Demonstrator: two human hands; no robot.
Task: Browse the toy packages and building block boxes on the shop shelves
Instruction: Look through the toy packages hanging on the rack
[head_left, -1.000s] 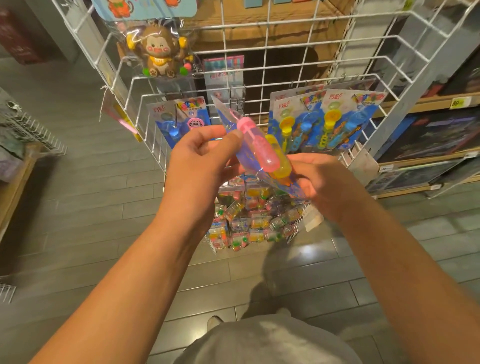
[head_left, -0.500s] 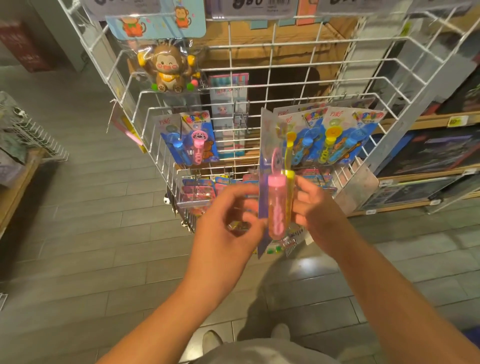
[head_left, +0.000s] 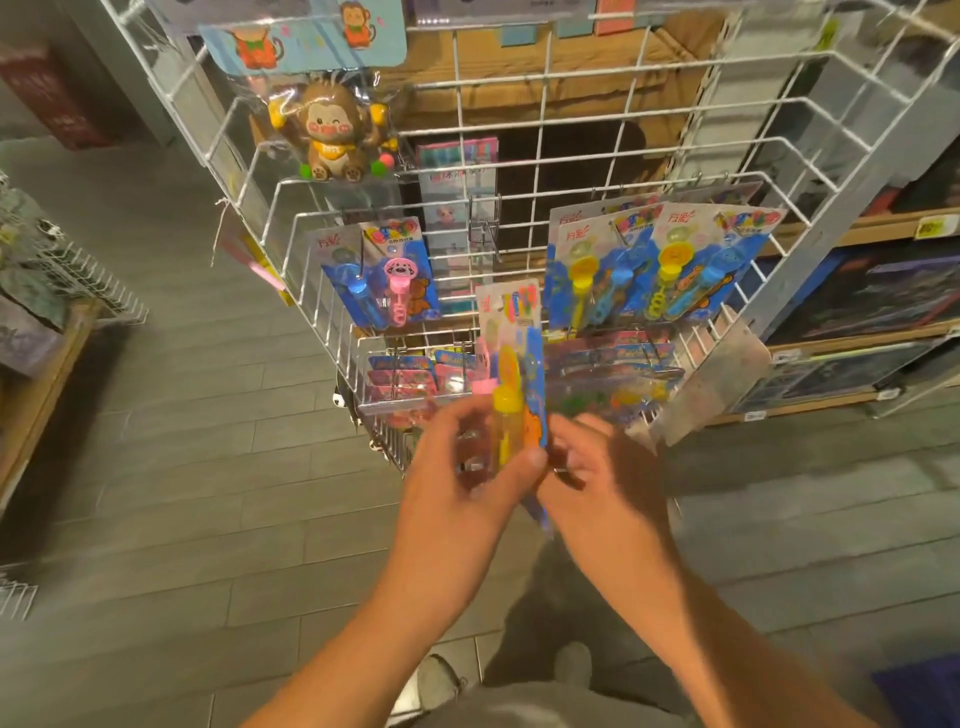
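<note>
I hold a bubble wand package (head_left: 511, 358) upright in front of the white wire display rack (head_left: 571, 78); it is a blue card with a pink and a yellow tube. My left hand (head_left: 462, 483) grips its lower part, thumb pressed across the front. My right hand (head_left: 597, 467), blurred by motion, holds the package's right edge from behind. More bubble wand packages hang on the rack at left (head_left: 384, 280) and right (head_left: 665, 265). A bagged brown monkey toy (head_left: 332, 135) hangs above them.
Flat toy packs (head_left: 415, 374) fill the rack's lower tier. Wooden shelves with dark boxed sets (head_left: 857, 291) run along the right. A wooden shelf with a wire basket (head_left: 78, 280) stands at the left. Grey plank floor lies between, with my shoes (head_left: 436, 680) below.
The package has turned from tilted flat to upright and dropped lower in view. Both hands moved down and closer together, and the view has shifted up the rack.
</note>
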